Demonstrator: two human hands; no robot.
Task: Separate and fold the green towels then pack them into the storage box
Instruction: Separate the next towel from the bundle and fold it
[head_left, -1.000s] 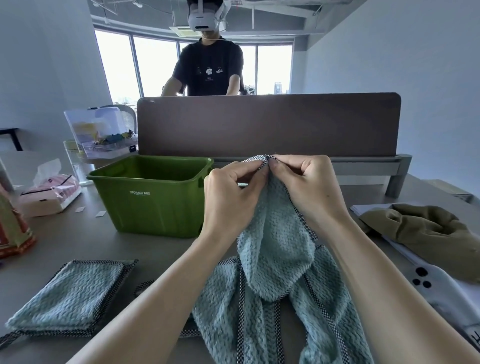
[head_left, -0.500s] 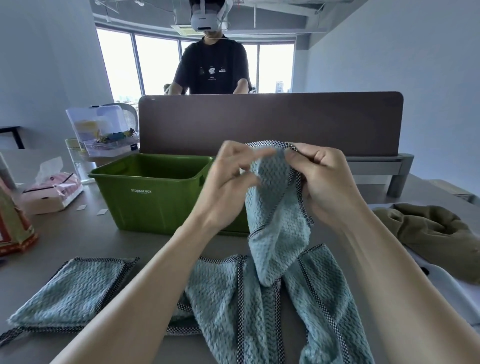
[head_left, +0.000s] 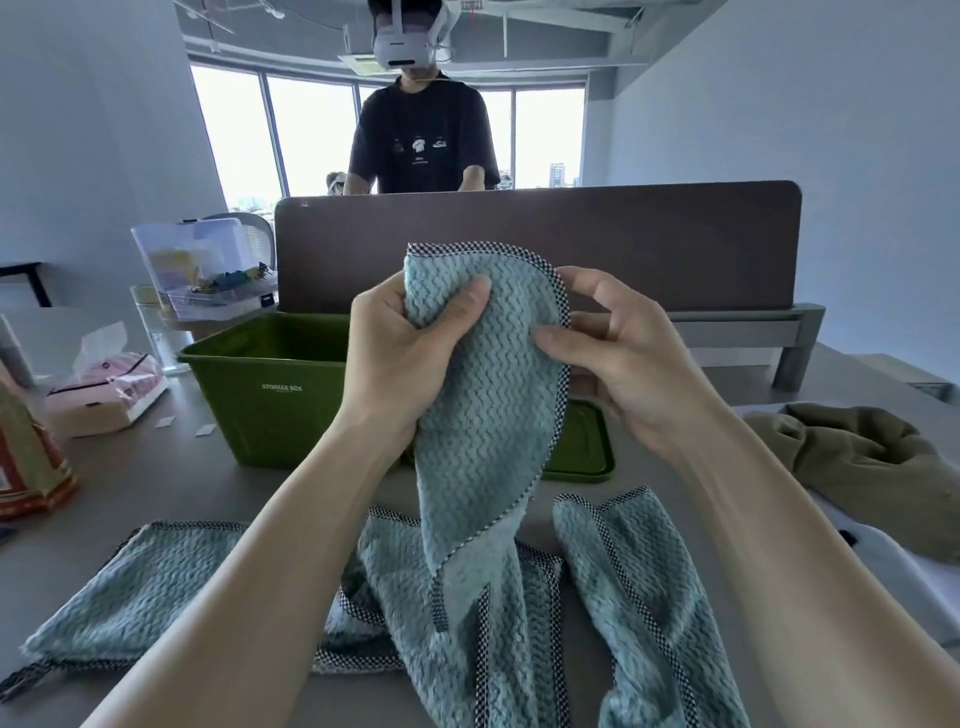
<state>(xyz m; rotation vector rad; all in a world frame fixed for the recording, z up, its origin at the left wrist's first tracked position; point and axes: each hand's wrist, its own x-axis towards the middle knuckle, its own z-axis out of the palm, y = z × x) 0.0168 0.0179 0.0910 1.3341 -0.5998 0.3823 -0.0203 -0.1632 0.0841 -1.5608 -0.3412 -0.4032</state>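
One green towel (head_left: 493, 395) is held up in both hands above the near middle of the table (head_left: 171, 478), its top at the height of the brown divider (head_left: 649, 244) and its lower end hanging down onto the loose towels (head_left: 639, 587) that lie spread on the near edge. The left hand (head_left: 400, 358) grips its upper left part: the fingers are curled behind the cloth and the thumb presses on the front, just under the checked border. The right hand (head_left: 628, 364) holds it more loosely, with the thumb laid flat on the front near the right border while the other fingers stay half open and spread beyond that edge, the forefinger's tip touching the border near the top; how firmly those fingers press from behind cannot be told. A folded towel (head_left: 135, 587) lies flat at the near left, apart from the loose ones. Behind the hands stands the storage box (head_left: 270, 395), dark green and uncovered, with a green lid (head_left: 587, 441) lying flat just to its right. To the right lies a crumpled olive cloth (head_left: 872, 467). At the far left sit a tissue pack (head_left: 104, 384) and a clear plastic case (head_left: 202, 270). Beyond the divider stands a person (head_left: 421, 135) in a black shirt, wearing a white headset.
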